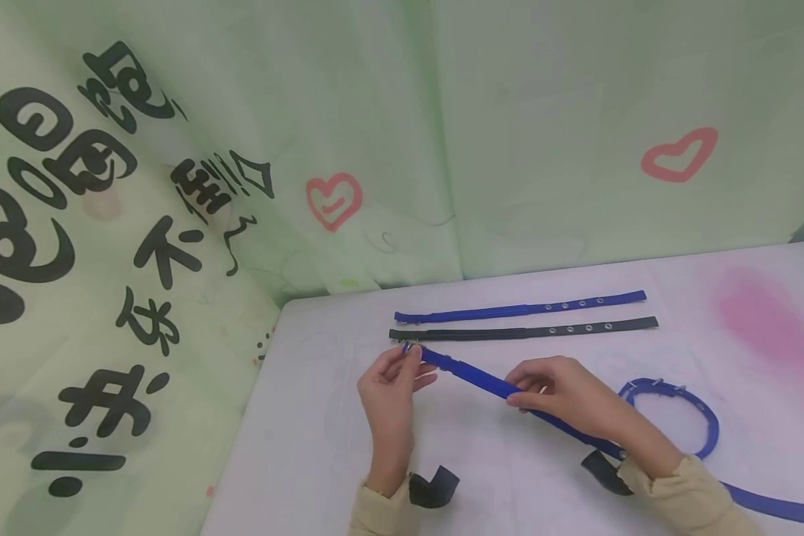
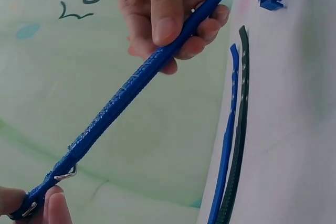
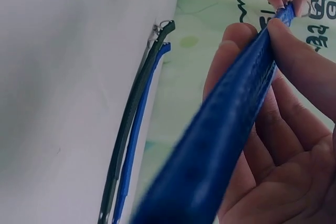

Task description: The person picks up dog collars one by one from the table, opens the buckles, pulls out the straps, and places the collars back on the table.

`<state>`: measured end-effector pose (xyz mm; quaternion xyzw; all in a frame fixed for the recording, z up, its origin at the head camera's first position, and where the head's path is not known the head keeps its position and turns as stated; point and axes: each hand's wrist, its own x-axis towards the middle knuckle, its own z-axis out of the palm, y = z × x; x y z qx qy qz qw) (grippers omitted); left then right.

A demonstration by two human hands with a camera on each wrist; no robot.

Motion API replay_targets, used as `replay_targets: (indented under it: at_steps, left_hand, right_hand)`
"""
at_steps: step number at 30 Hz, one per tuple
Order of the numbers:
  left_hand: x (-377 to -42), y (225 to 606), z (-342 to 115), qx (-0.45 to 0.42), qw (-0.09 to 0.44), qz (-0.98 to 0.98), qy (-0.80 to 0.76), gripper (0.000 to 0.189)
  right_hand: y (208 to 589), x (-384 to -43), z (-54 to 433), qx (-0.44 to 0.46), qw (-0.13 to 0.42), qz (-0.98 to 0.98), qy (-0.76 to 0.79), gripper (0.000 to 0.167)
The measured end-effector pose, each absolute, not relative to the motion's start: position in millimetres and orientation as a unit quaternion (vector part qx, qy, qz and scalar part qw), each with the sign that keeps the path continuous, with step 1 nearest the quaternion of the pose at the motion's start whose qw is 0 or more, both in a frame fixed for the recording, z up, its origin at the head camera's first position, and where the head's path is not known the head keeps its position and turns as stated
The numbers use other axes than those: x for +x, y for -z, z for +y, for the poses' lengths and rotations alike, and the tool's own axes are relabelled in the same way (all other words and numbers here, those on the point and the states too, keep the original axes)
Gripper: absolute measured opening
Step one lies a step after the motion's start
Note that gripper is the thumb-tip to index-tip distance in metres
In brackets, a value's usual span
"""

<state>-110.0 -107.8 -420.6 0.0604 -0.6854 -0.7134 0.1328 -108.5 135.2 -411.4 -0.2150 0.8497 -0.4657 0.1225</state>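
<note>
A blue collar (image 1: 476,377) is stretched at a slant above the table between both hands. My left hand (image 1: 390,387) pinches its buckle end between thumb and fingers. Further along the padded part, my right hand (image 1: 569,391) holds the collar between thumb and fingers. In the left wrist view a metal ring (image 2: 67,173) shows on the collar near the left fingertips (image 2: 56,205). Seen from the right wrist, the smooth face of the strap (image 3: 210,145) runs up to the left fingers. The collar's far end passes behind the right forearm.
Behind the hands, a second blue collar (image 1: 469,313) and a black collar (image 1: 469,334) lie flat side by side, with eyelets to the right. A looped blue collar (image 1: 713,424) and a blue strap (image 1: 777,506) lie at right. A printed curtain (image 1: 543,112) hangs behind the table.
</note>
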Motion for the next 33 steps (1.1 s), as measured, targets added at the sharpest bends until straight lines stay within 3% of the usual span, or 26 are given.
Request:
replay_targets:
  at_steps: [33]
  left_hand:
    - [-123.0, 422.5, -152.0, 0.126, 0.181, -0.664, 0.714, 0.035]
  right_hand:
    - [420.0, -109.9, 212.1, -0.225, 0.148, 0.837, 0.477, 0.024]
